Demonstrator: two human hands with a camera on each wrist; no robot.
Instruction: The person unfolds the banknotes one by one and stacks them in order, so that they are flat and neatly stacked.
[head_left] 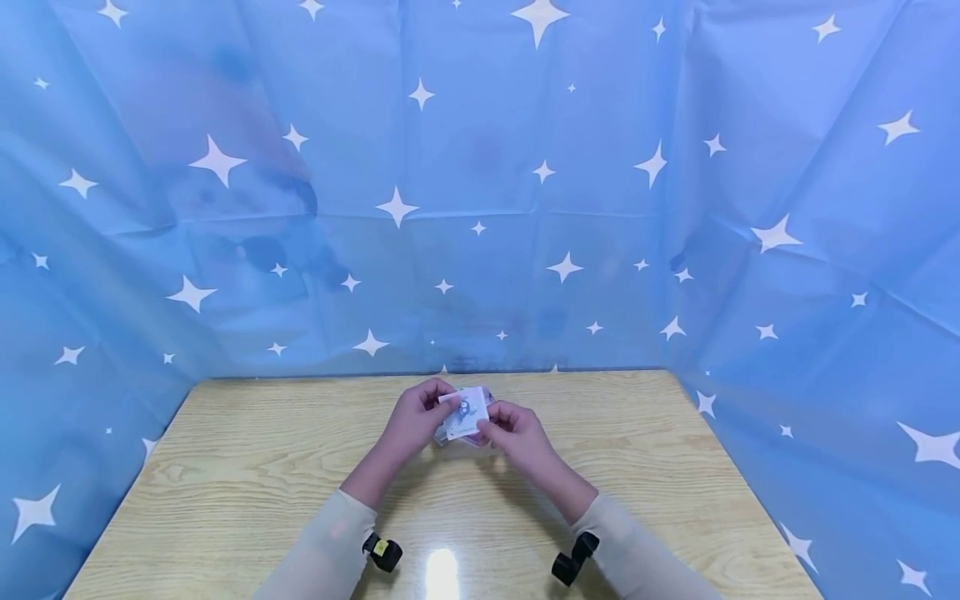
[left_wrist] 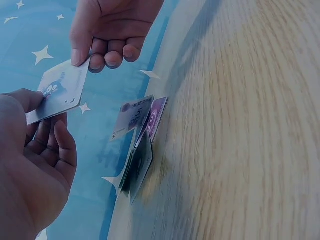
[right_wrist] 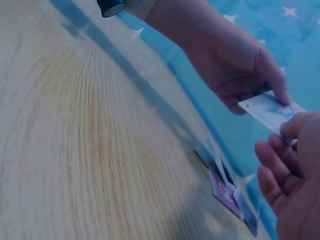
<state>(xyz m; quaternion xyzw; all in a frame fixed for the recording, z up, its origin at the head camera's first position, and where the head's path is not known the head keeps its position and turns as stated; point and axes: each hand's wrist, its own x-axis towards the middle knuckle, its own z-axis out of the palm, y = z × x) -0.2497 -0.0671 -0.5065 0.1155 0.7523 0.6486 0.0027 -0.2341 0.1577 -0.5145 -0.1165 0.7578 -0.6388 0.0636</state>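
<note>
Over the wood tabletop (head_left: 262, 467), pinching the white card (head_left: 467, 413) with left hand (head_left: 418, 417) and right hand (head_left: 519, 429), ideally keeping it light and steady to avoid knocking the propped-up cards (left_wrist: 140, 167) below.

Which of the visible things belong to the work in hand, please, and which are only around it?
Seemingly part of the work:
- cartoon-figure card, pinched by the left hand and the right hand
- propped cards on the table

Only around it:
- wood-grain table, as support
- blue star-patterned cloth
- black wrist cameras
</note>
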